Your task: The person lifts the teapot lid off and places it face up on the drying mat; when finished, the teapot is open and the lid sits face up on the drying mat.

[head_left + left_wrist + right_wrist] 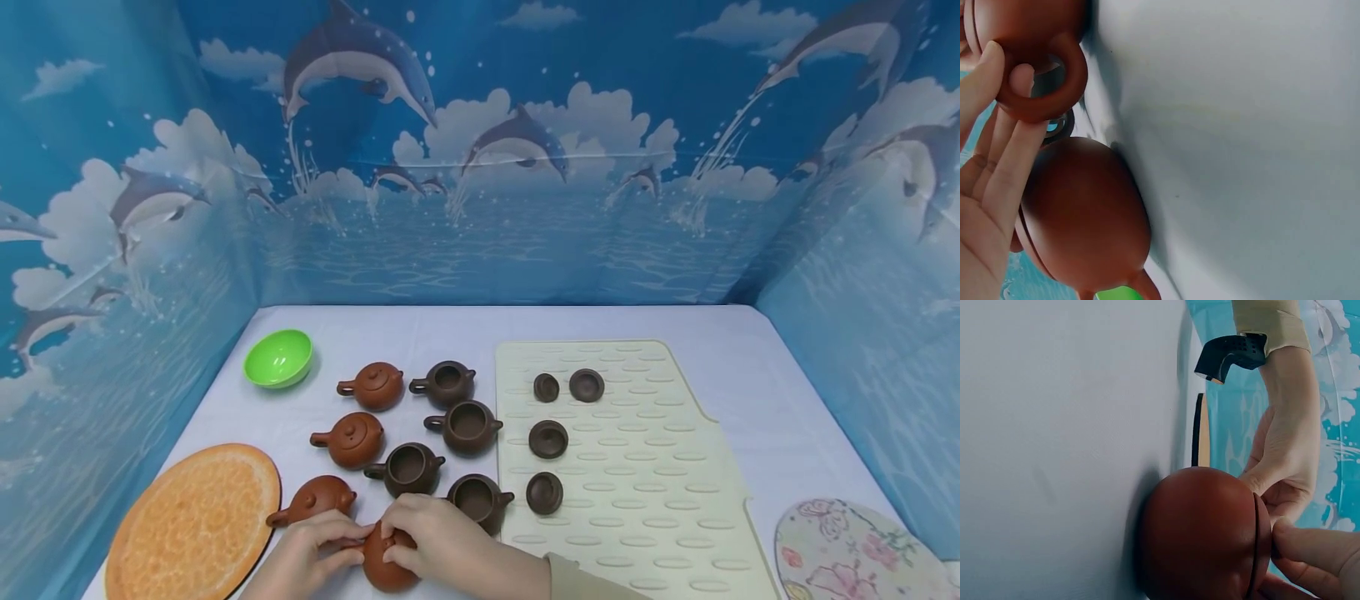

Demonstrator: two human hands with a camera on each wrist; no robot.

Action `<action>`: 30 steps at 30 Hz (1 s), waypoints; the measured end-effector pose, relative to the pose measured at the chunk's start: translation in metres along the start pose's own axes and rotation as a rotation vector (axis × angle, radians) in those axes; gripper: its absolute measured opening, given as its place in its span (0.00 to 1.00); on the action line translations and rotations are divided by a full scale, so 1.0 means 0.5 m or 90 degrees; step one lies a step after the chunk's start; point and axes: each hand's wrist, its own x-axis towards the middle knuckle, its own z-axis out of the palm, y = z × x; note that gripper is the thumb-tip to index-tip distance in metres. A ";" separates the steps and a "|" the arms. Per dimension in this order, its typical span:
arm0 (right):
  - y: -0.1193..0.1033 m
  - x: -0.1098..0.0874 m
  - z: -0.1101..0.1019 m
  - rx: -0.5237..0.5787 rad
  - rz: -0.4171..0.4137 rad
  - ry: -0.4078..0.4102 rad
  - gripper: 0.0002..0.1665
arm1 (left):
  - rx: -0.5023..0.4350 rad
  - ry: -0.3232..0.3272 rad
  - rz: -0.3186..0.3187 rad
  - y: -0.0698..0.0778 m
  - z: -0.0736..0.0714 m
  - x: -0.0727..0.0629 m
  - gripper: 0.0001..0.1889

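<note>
A reddish-brown teapot (385, 577) stands on the white tablecloth at the front. My left hand (318, 542) holds its loop handle (1077, 78), one fingertip poking through the loop in the left wrist view. From above, my right hand (442, 533) pinches at the knob of its lid, and the fingers hide part of the top. The lid sits on the body, a thin seam showing in the right wrist view, where the round body (1200, 531) fills the lower middle. Just beyond my left hand is another lidded reddish-brown teapot (322, 495).
Two more reddish-brown teapots (372, 386) stand farther back. Several dark brown lidless teapots (409, 468) are beside them. Several dark lids (548, 439) lie on the cream mat (637, 500). A green bowl (278, 359), an orange round mat (198, 521) and a floral round mat (847, 550) lie around.
</note>
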 end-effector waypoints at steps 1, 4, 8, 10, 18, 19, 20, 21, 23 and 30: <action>-0.001 0.000 0.000 0.004 0.001 -0.002 0.05 | -0.005 -0.003 -0.004 0.001 0.000 0.000 0.14; -0.002 -0.001 -0.003 0.017 0.008 -0.005 0.05 | -0.025 -0.007 -0.015 0.001 -0.001 0.002 0.14; 0.003 -0.007 -0.010 0.080 0.022 0.008 0.05 | -0.045 -0.009 -0.014 0.002 0.000 0.004 0.13; 0.009 -0.014 -0.019 0.133 0.035 0.025 0.05 | -0.039 -0.008 -0.004 0.001 0.000 0.004 0.12; 0.065 -0.069 -0.115 0.487 0.207 0.097 0.09 | -0.018 -0.002 -0.010 0.002 0.001 0.003 0.12; 0.076 -0.079 -0.130 0.508 0.232 0.108 0.10 | -0.016 -0.002 -0.016 0.002 0.001 0.003 0.12; 0.089 -0.089 -0.144 0.518 0.254 0.118 0.11 | -0.015 -0.003 -0.024 0.002 0.001 0.003 0.13; 0.103 -0.100 -0.156 0.526 0.275 0.129 0.12 | -0.015 -0.006 -0.033 0.002 0.001 0.004 0.13; 0.131 -0.124 -0.178 0.512 0.317 0.149 0.14 | -0.017 -0.014 -0.047 0.003 0.000 0.004 0.14; 0.224 -0.197 -0.218 0.582 0.505 0.233 0.21 | -0.047 -0.025 -0.052 0.003 0.000 0.004 0.15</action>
